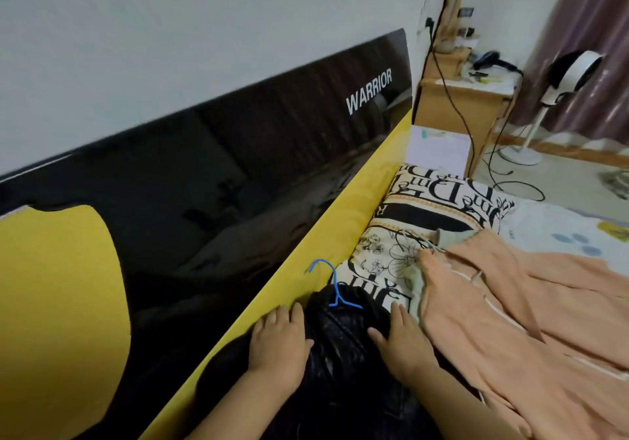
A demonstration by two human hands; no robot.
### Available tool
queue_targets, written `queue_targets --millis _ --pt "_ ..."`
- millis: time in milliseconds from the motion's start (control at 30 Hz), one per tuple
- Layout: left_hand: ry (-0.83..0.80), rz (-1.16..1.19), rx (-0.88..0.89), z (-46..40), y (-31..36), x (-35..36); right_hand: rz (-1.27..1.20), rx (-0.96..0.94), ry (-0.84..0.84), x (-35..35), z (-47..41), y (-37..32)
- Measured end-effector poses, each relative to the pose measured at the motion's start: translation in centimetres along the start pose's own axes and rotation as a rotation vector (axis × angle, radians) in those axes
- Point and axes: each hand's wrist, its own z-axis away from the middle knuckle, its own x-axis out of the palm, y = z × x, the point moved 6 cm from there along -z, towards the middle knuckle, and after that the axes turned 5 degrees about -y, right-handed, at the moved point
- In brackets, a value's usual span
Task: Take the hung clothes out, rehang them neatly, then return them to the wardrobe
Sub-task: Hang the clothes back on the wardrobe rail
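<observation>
- Head view: a black jacket [343,334] lay on the bed [551,228], close along the yellow and black headboard [238,174], with its upper end toward the pillow [432,208].
- A blue hanger [335,290] sat in the neck of the jacket; its hook stuck out over the collar toward the headboard, and its arms were hidden inside the cloth.
- The left hand [277,341] rested flat on the left shoulder of the jacket, fingers straight and loose, gripping nothing.
- The right hand [398,334] rested in the same way on the right shoulder, fingers spread and relaxed, pressing on the cloth but not holding it.
- So the jacket was between and under both hands, and the hanger hook was just beyond the fingertips, in the middle.
- The jacket looked shiny and a little puffy, so I judged it soft, light and rather slippery; it could slide off the thin hanger if lifted carelessly.
- The best place to take hold seemed the hook, with the other hand supporting a shoulder.
- An orange garment [493,320] lay just beside the right hand, spread on the bed; a thin wire hanger [432,247] seemed to be at its top.
- The wardrobe was not in view.
</observation>
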Motion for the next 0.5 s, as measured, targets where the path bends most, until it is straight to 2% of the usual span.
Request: queue_targets --millis 200,300,500 --pt "-0.049 0.024 -0.064 -1.1 0.0 2.0 0.035 -0.001 -0.083 2.5 -2.9 0.2" --pt "-0.039 0.112 -0.078 0.1 -0.4 1.6 0.045 -0.009 0.007 1.5 -2.4 0.0" --pt "0.086 0.236 -0.026 4.0 -0.4 -2.2 -0.030 -0.076 0.228 -3.3 2.9 -0.2"
